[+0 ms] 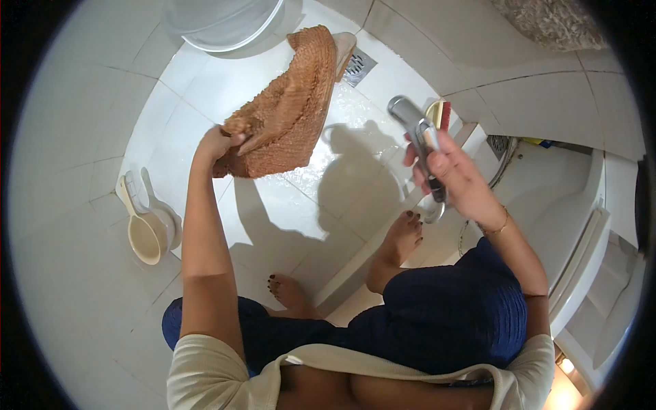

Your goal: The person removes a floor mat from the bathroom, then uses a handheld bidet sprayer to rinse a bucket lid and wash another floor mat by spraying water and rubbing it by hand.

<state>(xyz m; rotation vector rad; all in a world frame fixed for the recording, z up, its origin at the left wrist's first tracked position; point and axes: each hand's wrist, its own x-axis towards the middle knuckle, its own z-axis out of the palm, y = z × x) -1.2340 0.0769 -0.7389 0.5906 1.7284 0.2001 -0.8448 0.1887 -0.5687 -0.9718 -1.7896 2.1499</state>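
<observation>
My left hand (217, 145) grips the near-left edge of a brown, nubbly textured mat (294, 102). The mat is bunched and folded, slanting up and away across the white tiled floor, and a pale part shows at its far end. My right hand (454, 174) is wrapped round a silver handheld sprayer (420, 133), held above the floor to the right of the mat. The sprayer's head points away from me and to the left. Whether water is coming out of it I cannot tell.
A clear plastic basin (229, 37) stands at the far wall. Beside the left wall lies a cream dipper (147, 239). A metal drain grate (360, 66) sits past the mat. A brush with red bristles (445, 116) is behind the sprayer. A low ledge (355, 263) runs between my feet.
</observation>
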